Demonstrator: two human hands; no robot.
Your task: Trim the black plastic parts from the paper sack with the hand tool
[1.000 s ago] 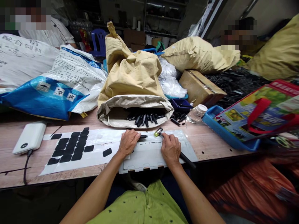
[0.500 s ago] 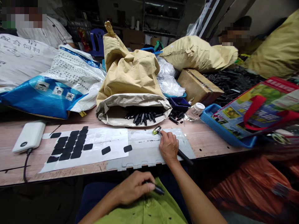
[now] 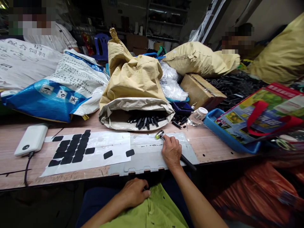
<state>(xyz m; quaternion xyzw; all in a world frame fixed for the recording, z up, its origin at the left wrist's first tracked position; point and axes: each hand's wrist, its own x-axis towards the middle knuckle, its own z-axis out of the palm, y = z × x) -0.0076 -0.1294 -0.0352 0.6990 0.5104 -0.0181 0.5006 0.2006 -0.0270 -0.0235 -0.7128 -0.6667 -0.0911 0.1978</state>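
Logging big to small: worktop (image 3: 209, 139) spans my head view, tan sack (image 3: 137, 79) lying on it, mouth open toward the front edge. White sheet (image 3: 99, 164) on the left, its right end over the grey sheet (image 3: 149, 158) at centre.

Hammer (image 3: 159, 134) is at the grey sheet's right half; from my end I can't tell if its head touches down. Key relation, the long axis: diagonal, head at the far left end just short of the sack mouth, handle slanting back and out right, butt at the worktop's front edge.

Right hand (image 3: 171, 151) is the near one: fingers wrapped round the handle fairly close to the head, so the head pokes out beyond them to the left and the butt sticks out behind. Left hand (image 3: 135, 191) is well apart, off the worktop, down by the green top (image 3: 159, 205); fingers curled, can't tell whether it holds anything. From it, hammer lies up and right.

Small stuff: black patch (image 3: 129, 153) across the white sheet's right edge, left of the hammer; black pen-like pieces (image 3: 145, 122) in the sack mouth, beyond the hammer head and left.
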